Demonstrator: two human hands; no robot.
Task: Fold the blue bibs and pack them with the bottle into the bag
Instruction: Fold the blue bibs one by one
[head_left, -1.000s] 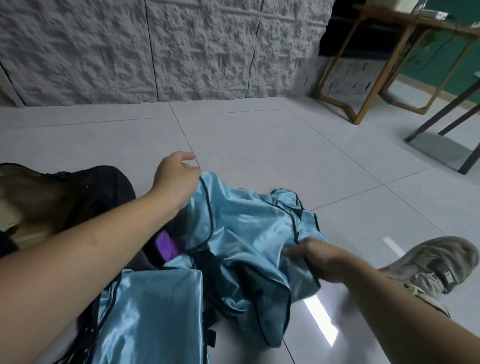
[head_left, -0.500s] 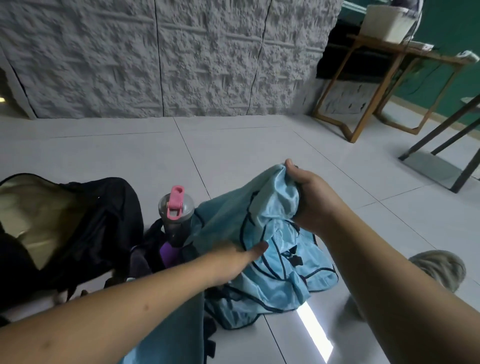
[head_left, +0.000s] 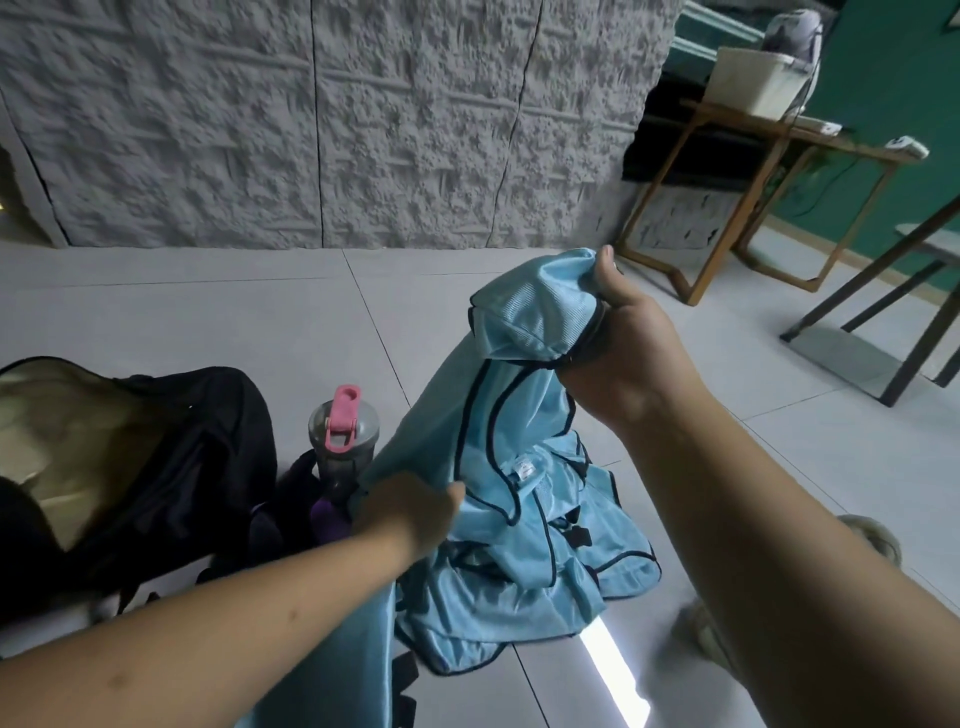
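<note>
A light blue bib (head_left: 498, 415) with dark trim hangs lifted above the floor. My right hand (head_left: 618, 353) is shut on its bunched top, and my left hand (head_left: 410, 512) grips its lower left edge. More blue bibs (head_left: 524, 597) lie crumpled in a pile underneath. A grey bottle with a pink lid (head_left: 340, 436) stands upright just left of the lifted bib. The black bag (head_left: 171, 467) lies open on the far left, showing its tan lining. Another blue bib (head_left: 343, 660) lies under my left forearm.
A purple item (head_left: 327, 519) sits between the bag and the bottle. A textured grey wall runs along the back. A wooden table (head_left: 753, 171) and dark metal legs (head_left: 893, 312) stand at the right. My shoe (head_left: 867, 540) rests on the tiles at the right.
My right hand has raised the bunched top of the bib higher. My left hand has closed on its lower edge, and the bib now hangs stretched between both hands.
</note>
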